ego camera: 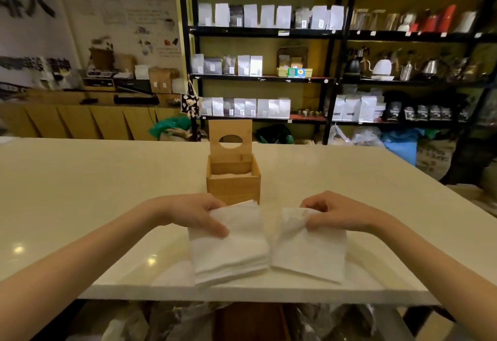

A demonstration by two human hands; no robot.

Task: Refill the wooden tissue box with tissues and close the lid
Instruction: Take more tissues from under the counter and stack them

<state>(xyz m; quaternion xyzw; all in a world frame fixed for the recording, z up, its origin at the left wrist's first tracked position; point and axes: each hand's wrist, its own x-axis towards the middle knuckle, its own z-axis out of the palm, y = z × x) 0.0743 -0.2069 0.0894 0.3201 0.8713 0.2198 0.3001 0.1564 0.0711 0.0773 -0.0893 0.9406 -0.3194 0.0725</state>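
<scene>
A wooden tissue box [233,184] stands on the pale table [80,179], just beyond my hands. Its lid [230,139], with an oval hole, is swung up and stands upright at the back. The box looks hollow inside. In front of it lies a thick stack of white tissues [231,252]; my left hand [196,213] grips its far left corner, thumb on top. Beside the stack on the right, a thinner bunch of tissues [309,252] is pinched at its far edge by my right hand [330,214].
The table's near edge [242,293] runs just below the tissues. Black shelves [330,77] with white bags and kettles fill the back wall. Sacks and bags lie on the floor behind the table. A wooden counter [80,114] stands at the back left.
</scene>
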